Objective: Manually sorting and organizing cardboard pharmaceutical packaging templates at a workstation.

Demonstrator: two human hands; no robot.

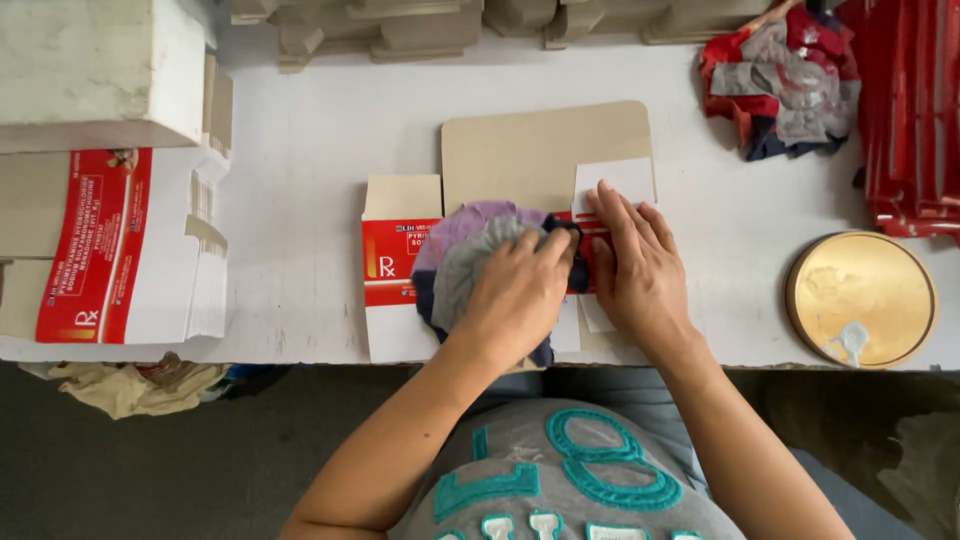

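The person sits at a white worktop (300, 150) and both hands are on a flattened red-and-white cardboard carton (395, 265) that lies open, printed side partly up, brown inner flap away from the body. The left hand (515, 290) has its grip closed around a bunched cloth pad of purple, grey and dark blue fabric (460, 245); the fingers curl over the top of the pad and press it down on the carton. The pad spreads out to the left of this grip and a dark edge of it shows below the wrist. The right hand (635, 265) lies flat just beside the left one, fingers stretched and together, the grip open and holding nothing; the palm and fingertips press on the right part of the carton, where a white flap (625, 178) and a red strip show under the fingers. The two hands almost touch at the knuckles.

Far to the left of the left grip stands a stack of flat red-and-white cartons of the same kind (130, 250), and above it a white block (90, 65). To the right of the right grip, near the worktop edge, lies a round golden tin lid with a smear of white paste (860, 298). Further away on that side is a heap of red, grey and blue rags (785, 75), and beside it a pile of red flat cartons (915, 110).
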